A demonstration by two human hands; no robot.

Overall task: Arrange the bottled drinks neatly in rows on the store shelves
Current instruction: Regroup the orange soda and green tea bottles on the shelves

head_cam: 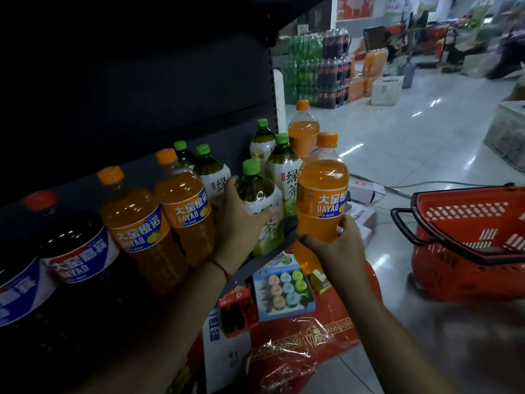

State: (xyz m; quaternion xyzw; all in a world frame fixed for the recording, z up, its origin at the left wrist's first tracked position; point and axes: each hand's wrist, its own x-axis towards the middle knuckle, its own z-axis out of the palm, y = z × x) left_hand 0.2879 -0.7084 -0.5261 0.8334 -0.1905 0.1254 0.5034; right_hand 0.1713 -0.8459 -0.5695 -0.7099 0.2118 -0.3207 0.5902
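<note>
Bottles crowd the dark shelf (272, 250) at chest height. The right hand (333, 245) grips an orange soda bottle (322, 191) by its lower body and holds it upright just off the shelf's right end, beside the green tea. The left hand (241, 220) is wrapped round the front green tea bottle (262, 206), which stands at the shelf's front edge. More green tea bottles (281, 163) stand behind it, and another orange soda (304, 132) sits at the far right rear. To the left, two orange sodas (159, 211) stand in line, then dark cola bottles (74, 245) further left in shadow

The step in hand looks like making room so the held soda can join a row. The risk is at the shelf's edge: the front tea bottle stands so near the lip that a sideways shove could tip it off onto the boxed goods (284, 285) below. The held soda is gripped low, so it may sway top-heavy and knock its neighbours as it goes in

A red shopping basket (466, 237) sits on the tiled floor to the right
</note>
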